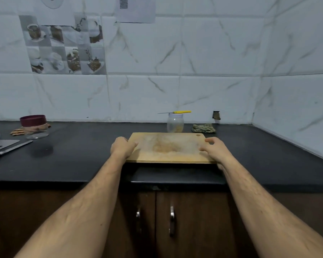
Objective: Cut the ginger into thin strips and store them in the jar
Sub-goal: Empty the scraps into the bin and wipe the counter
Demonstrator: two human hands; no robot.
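Note:
A wooden cutting board (pixel 168 146) lies on the black counter, its top bare except for a brownish stain in the middle. My left hand (pixel 122 147) grips the board's left edge. My right hand (pixel 213 148) rests on its right edge with fingers spread over the top. Behind the board stands a small clear jar (pixel 175 124) with pale ginger strips at its bottom. A yellow-handled knife (pixel 175 112) lies flat across the jar's lid. No whole ginger is visible.
At the left stand a glass jar with a maroon lid (pixel 34 125), a big knife (pixel 9 148) and a grey board (pixel 2 144). A folded green cloth (pixel 203 128) lies right of the jar. The counter (pixel 268 155) meets tiled walls at back and right.

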